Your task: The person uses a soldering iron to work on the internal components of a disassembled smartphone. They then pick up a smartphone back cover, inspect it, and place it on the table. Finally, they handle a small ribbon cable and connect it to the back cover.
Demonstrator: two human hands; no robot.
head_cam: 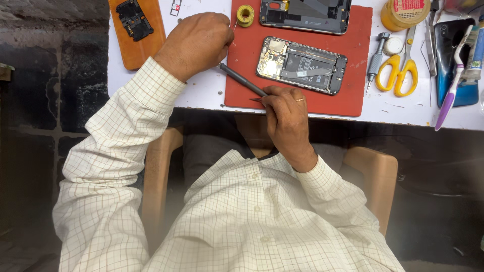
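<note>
Your right hand (286, 113) pinches a dark screwdriver (242, 80) at the near edge of the red mat (353, 50); your left hand (197, 43) is curled shut at the mat's left edge; the opened phone (301, 64) lies just beyond the right hand.

This is a phone repair workshop. On the white counter (201, 93) a red work mat (348, 60) carries an opened phone (301, 64) with its circuit board and battery bared, beside a second phone shell (305, 15). Around them lie a solder spool (245, 15), a precision screwdriver (375, 60), yellow scissors (398, 70) and a toothbrush (451, 85).
</note>
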